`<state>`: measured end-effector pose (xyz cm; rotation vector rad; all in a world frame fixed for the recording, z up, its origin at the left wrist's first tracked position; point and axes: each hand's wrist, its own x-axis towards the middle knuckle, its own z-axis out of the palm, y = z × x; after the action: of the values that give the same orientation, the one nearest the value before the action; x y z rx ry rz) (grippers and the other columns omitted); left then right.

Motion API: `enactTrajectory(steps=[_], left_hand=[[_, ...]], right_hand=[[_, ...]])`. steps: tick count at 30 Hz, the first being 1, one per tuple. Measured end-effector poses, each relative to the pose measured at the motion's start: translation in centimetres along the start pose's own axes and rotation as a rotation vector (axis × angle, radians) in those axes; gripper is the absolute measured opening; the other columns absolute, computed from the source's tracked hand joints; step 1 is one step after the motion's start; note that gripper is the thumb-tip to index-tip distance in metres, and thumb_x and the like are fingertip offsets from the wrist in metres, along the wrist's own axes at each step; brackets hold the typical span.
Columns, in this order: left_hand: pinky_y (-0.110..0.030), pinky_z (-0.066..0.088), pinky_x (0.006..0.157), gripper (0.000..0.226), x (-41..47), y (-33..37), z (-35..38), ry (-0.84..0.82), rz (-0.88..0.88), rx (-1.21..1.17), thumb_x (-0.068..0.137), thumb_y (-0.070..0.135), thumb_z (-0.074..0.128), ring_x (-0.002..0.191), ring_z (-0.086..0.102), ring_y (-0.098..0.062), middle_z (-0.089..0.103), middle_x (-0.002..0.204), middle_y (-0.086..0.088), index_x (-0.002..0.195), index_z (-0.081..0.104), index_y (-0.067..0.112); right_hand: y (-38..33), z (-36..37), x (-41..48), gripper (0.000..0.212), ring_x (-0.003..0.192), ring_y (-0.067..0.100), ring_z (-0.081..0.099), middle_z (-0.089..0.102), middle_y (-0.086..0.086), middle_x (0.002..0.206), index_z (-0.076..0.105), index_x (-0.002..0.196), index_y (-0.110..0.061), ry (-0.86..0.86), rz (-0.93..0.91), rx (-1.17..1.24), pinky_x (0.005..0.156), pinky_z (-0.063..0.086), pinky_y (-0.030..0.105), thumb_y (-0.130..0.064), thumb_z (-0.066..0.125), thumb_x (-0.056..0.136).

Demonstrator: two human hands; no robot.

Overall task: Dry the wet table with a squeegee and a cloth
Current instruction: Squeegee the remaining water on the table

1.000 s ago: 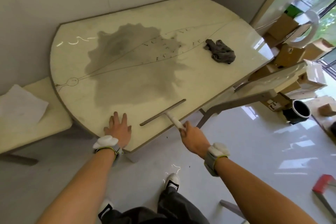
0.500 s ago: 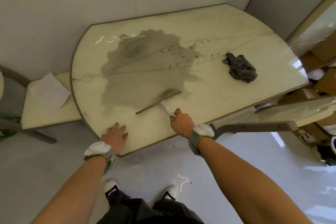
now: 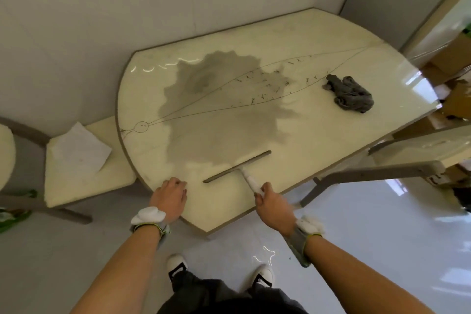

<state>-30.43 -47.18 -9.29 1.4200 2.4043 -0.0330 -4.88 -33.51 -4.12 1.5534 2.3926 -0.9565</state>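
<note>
Nearest us, the right hand (image 3: pixel 271 202) is wrapped round the squeegee (image 3: pixel 237 166) by its white handle, blade down on the table (image 3: pixel 318 140) at the puddle's (image 3: pixel 216 109) near rim. The left hand (image 3: pixel 169 195) rests relaxed on the table's near edge, holding nothing. Further back, the crumpled cloth (image 3: pixel 350 94) sits right of the water.

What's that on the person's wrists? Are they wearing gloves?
No gloves and no sleeves: the left hand and right hand are bare. Each wrist wears a grey strap with a yellow-green edge and a puffy white pad: left strap, right strap.
</note>
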Motion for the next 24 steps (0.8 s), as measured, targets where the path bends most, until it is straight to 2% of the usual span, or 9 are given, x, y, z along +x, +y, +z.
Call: enactTrajectory(steps=[3,6,8,9,12,16,19,22,24], left_hand=[[-0.039,0.048,0.084,0.038,0.5,-2.5,-1.2,0.03,0.025,0.015,0.098,0.026,0.045,0.111,0.052,-0.03,0.054,0.126,-0.009,0.133,0.054,0.014],[-0.041,0.046,0.086,0.046,1.8,-6.0,-2.5,0.054,0.046,0.045,0.097,0.025,0.046,0.114,0.051,-0.033,0.052,0.133,-0.012,0.141,0.046,0.011],[-0.043,0.042,0.093,0.05,3.1,-8.1,-2.9,0.071,0.048,0.048,0.098,0.027,0.045,0.123,0.046,-0.034,0.046,0.142,-0.015,0.145,0.041,0.009],[-0.045,0.039,0.098,0.051,3.8,-9.0,-2.7,0.074,0.054,0.048,0.099,0.029,0.044,0.128,0.042,-0.035,0.041,0.146,-0.017,0.146,0.038,0.009],[-0.048,0.031,0.107,0.054,5.1,-10.4,-2.2,0.048,0.022,0.038,0.101,0.031,0.04,0.139,0.027,-0.038,0.028,0.152,-0.022,0.148,0.033,0.006],[-0.05,0.029,0.108,0.054,5.2,-11.0,-1.1,0.018,0.02,0.016,0.101,0.031,0.04,0.141,0.024,-0.039,0.027,0.153,-0.024,0.148,0.033,0.004],[-0.049,0.03,0.109,0.053,4.6,-12.2,-0.9,-0.001,0.077,0.018,0.101,0.029,0.04,0.141,0.026,-0.038,0.029,0.153,-0.023,0.147,0.034,0.003],[-0.048,0.027,0.111,0.052,4.6,-12.6,-1.6,-0.005,0.083,0.007,0.103,0.031,0.035,0.143,0.023,-0.036,0.026,0.155,-0.02,0.148,0.032,0.006],[-0.046,0.025,0.113,0.052,4.7,-13.2,-2.3,0.003,0.065,-0.001,0.104,0.032,0.031,0.144,0.019,-0.034,0.021,0.157,-0.018,0.15,0.029,0.008]], right_hand=[[-3.9,0.6,2.2,0.017,0.086,0.038,0.065,0.066,0.021,0.1,0.035,0.1,-0.014,0.063,0.094,0.044,0.065,0.043,0.036,-0.031,0.039,0.104],[-6.6,1.2,2.7,0.023,0.089,0.04,0.065,0.066,0.022,0.103,0.041,0.106,-0.01,0.096,0.18,0.102,0.072,0.05,0.041,-0.032,0.039,0.104],[-6.9,1.7,0.8,0.028,0.084,0.033,0.064,0.066,0.017,0.099,0.044,0.112,-0.009,0.107,0.233,0.138,0.075,0.053,0.043,-0.036,0.038,0.104],[-6.9,2.2,-0.7,0.028,0.078,0.028,0.063,0.065,0.012,0.094,0.044,0.113,-0.01,0.109,0.248,0.148,0.072,0.051,0.041,-0.037,0.038,0.105],[-7.2,3.9,-5.3,0.027,0.071,0.02,0.057,0.058,0.001,0.083,0.044,0.113,-0.014,0.064,0.198,0.12,0.067,0.046,0.036,-0.039,0.037,0.105],[-9.7,7.6,-7.9,0.025,0.072,0.018,0.056,0.059,-0.001,0.089,0.043,0.115,-0.017,0.0,0.162,0.049,0.067,0.045,0.031,-0.04,0.036,0.105],[-13.0,9.8,-7.4,0.023,0.076,0.025,0.062,0.063,0.007,0.091,0.04,0.114,-0.014,0.005,0.202,0.167,0.069,0.05,0.037,-0.035,0.038,0.105],[-15.5,10.5,-4.6,0.023,0.083,0.039,0.065,0.066,0.021,0.097,0.037,0.112,-0.007,0.05,0.256,0.228,0.067,0.045,0.038,-0.029,0.037,0.105],[-17.6,10.8,-2.3,0.024,0.089,0.042,0.065,0.066,0.024,0.101,0.037,0.113,-0.004,0.099,0.311,0.233,0.07,0.046,0.04,-0.026,0.037,0.105]])
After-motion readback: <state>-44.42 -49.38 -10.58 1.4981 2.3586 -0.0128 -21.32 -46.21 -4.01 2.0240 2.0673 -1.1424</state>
